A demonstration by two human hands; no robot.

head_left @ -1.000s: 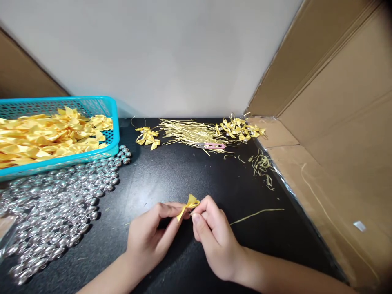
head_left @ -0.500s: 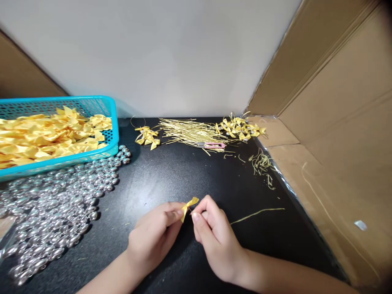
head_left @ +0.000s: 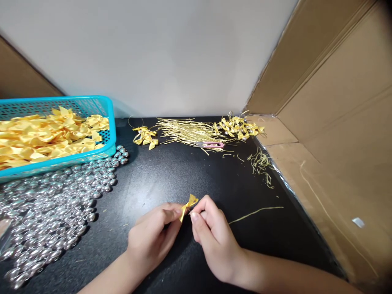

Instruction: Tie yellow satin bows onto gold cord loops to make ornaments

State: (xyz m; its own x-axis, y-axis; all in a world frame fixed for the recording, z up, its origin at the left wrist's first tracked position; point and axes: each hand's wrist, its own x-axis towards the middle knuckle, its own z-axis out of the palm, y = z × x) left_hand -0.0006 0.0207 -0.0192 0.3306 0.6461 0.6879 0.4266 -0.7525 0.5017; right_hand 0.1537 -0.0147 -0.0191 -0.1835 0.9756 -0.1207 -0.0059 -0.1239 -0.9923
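My left hand (head_left: 154,234) pinches a yellow ribbon bow (head_left: 187,205) by its left side, between thumb and index finger. Close against the bow, my right hand (head_left: 214,237) is closed, thumb and index tip pressed together on a very thin strand at the bow's knot. From behind that hand a gold cord (head_left: 257,211) trails to the right over the black table (head_left: 171,175). The fingers partly hide where strand and bow meet.
To the left, a turquoise basket (head_left: 112,126) holds many yellow bows, with silver beads (head_left: 61,208) spread before it. At the back lie a few bows (head_left: 145,136), cut gold cords (head_left: 186,130), pink thread snips (head_left: 212,145) and beaded bows (head_left: 239,125). Cord scraps (head_left: 260,161) lie right.
The bow has turned slightly between the left fingers, showing more of its upper loop. Both hands stay nearly in place; the whole view has shifted a little.
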